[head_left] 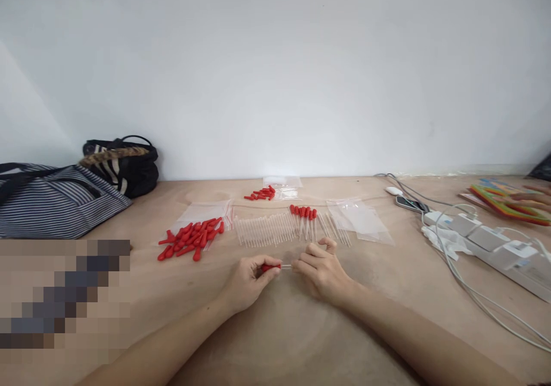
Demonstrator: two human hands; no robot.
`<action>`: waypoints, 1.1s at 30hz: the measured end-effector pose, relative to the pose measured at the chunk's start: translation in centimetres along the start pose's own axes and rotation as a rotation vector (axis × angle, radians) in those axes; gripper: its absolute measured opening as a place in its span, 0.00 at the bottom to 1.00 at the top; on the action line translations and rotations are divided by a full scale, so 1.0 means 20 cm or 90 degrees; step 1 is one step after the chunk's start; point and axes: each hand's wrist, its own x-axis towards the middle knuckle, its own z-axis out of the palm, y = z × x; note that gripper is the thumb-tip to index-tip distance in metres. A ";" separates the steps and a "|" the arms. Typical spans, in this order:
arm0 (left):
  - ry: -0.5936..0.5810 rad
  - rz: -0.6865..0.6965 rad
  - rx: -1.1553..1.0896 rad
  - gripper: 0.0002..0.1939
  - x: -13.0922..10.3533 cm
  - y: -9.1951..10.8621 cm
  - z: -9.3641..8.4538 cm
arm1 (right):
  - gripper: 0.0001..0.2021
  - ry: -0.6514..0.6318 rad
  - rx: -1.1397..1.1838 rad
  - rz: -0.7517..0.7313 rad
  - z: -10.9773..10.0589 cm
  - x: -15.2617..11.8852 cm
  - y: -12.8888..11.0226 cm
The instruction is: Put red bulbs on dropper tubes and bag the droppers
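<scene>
Red rubber shows between the thumb and fingers of the person's left hand (249,281), which pinches a red bulb (271,268) low over the middle of the table (379,285). A clear tube (286,266) runs level from the bulb's right end to the right hand (321,272), whose thumb and fingers are pressed together on the tube's far end, with one finger curled up and away. How deep the tube sits inside the bulb cannot be told.

Just beyond the hands, a row of clear tubes (267,230) lies side by side; at its right are several tubes topped with red bulbs (305,213), then a few more bare tubes (334,228). A heap of red bulbs (191,240) lies to the left, partly on a plastic bag (196,211), and more clear bags (361,219) lie flat to the right. Nearer the wall (275,76) is a smaller group of red bulbs (260,193) beside thin clear tubes (286,192).

A striped bag (60,199) and a black bag (140,171) stand at the left; a white power strip (529,274) with cables lies at the right.
</scene>
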 end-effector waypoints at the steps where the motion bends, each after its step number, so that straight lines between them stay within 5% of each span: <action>1: 0.002 0.004 0.008 0.10 0.00 0.00 0.00 | 0.10 0.001 0.003 0.003 0.00 0.00 0.00; 15: -0.013 0.019 0.067 0.09 0.00 0.06 0.00 | 0.09 -0.022 0.024 0.028 0.04 0.02 -0.02; 20: -0.001 -0.008 0.105 0.33 0.00 0.08 -0.04 | 0.08 -0.052 0.013 0.081 0.02 0.01 0.00; 23: 0.056 -0.006 0.270 0.35 0.03 0.08 -0.14 | 0.09 -0.080 -0.012 0.215 0.00 0.01 0.05; 28: 0.162 -0.026 0.588 0.16 0.08 0.04 -0.34 | 0.15 -0.137 -0.081 0.589 -0.03 0.01 0.23; 33: 0.170 -0.101 0.800 0.11 0.08 0.05 -0.43 | 0.15 -0.284 -0.130 0.729 0.01 0.06 0.38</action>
